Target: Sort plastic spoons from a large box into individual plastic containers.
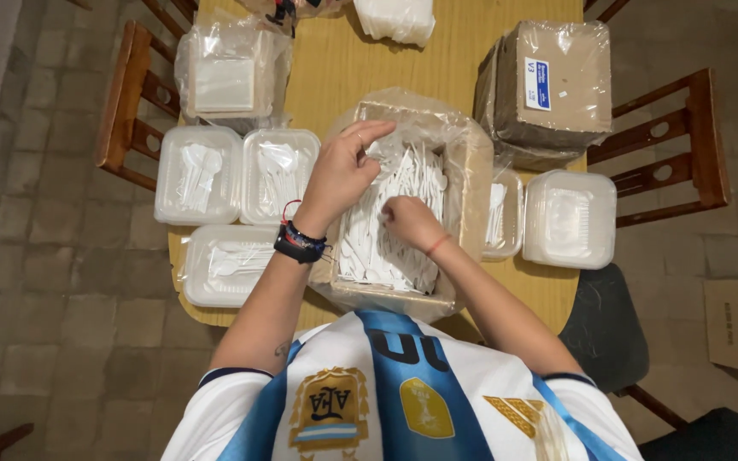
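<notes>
Overhead, a long wooden table (335, 77) filled the middle of the view, with wooden chairs (130, 102) drawn up along both sides and a stone-tiled floor (44, 282) beneath. On the table's far right corner stood a stack of brown cardboard boxes (548, 85) wrapped in clear plastic. Opposite, at the far left, sat a plastic-wrapped pack of clear lids (228, 77). In the centre, just in front of the person, was an open cardboard box (471, 171) lined with a clear plastic bag and heaped with white plastic cutlery (390, 230).

Around that box lay clear plastic containers: two side by side to its left (198, 175), (279, 171), each with white cutlery inside, a third (228, 265) nearer the person, also with cutlery, and another closed one (570, 218) to the right. A narrow container (501, 213) stood squeezed between the box and that right-hand one.

Both hands were inside the open box. The left hand (343, 166) hovered over the cutlery pile with its fingers bent together, pinching something thin and white at the tips; exactly what could not be told. Its wrist wore a dark band and threads. The right hand (410, 220) lay lower on the pile, fingers curled closed around some of the white cutlery, a red thread at its wrist.
</notes>
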